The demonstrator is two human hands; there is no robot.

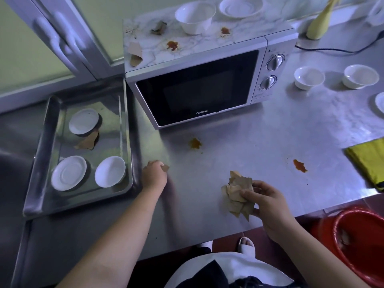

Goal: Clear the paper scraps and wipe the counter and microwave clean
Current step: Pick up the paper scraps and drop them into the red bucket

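— What is the surface like?

— A steel counter [239, 142] fills the view, with window frames behind it; nearest the person, low at the right edge, a red bucket [357, 244] stands on the floor below the counter.

— And the hands?

— The right hand [268, 206] is curled around a bunch of brown paper scraps [239, 194], fingers pressed on the wad, held just above the counter's near part; the left hand [154, 175] reaches toward the tray, its fingertips pinching a small scrap [165, 167] right at the counter surface.

— What lies beside the left hand?

— A metal tray [41, 183] at the left holds three white saucers and one more torn brown scrap [88, 141], which lies between the far saucer and the two near ones.

— Further out?

— Two orange-brown stains mark the counter: one stain [195, 143] in front of the microwave, another stain [299, 165] to the right, near a folded yellow cloth [369, 161] at the edge; beyond them stands the microwave [197, 88], door shut; its marbled top carries scraps [135, 54] at the left corner, a darker scrap [159, 28] further back, two spots of sauce, and two white bowls at the far side; two small bowls stand on the counter to its right.
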